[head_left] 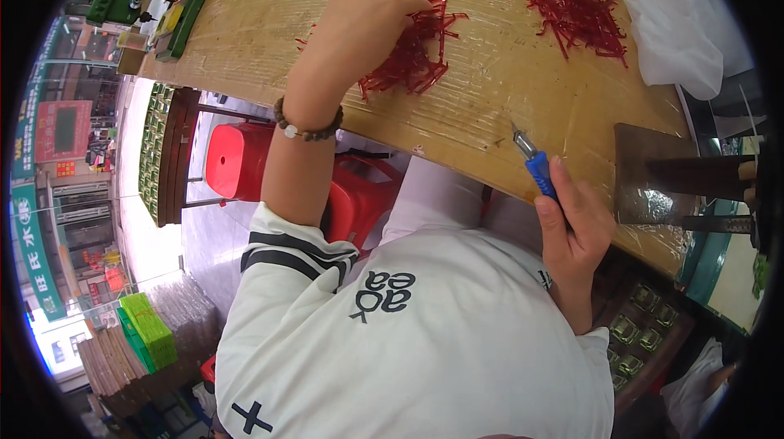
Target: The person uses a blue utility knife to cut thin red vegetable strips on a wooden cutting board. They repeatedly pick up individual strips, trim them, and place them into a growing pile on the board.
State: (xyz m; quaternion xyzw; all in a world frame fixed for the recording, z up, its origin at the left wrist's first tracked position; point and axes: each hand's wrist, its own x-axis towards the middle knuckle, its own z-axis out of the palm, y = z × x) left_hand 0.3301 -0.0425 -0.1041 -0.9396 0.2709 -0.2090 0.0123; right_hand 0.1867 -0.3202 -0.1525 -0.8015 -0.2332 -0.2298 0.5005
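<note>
Film-covered table [498, 104] with red strips [576, 10]

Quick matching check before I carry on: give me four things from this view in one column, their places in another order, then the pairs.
1. left hand
2. right hand
3. white plastic bag
4. red stool

A. under the table edge
B. gripping the blue-handled tool
C. far right on the table
D. on the nearer pile of red strands

Pairs: 1-D, 2-B, 3-C, 4-A

White black-striped shirt [425, 341], beaded bracelet [306, 130]
</note>
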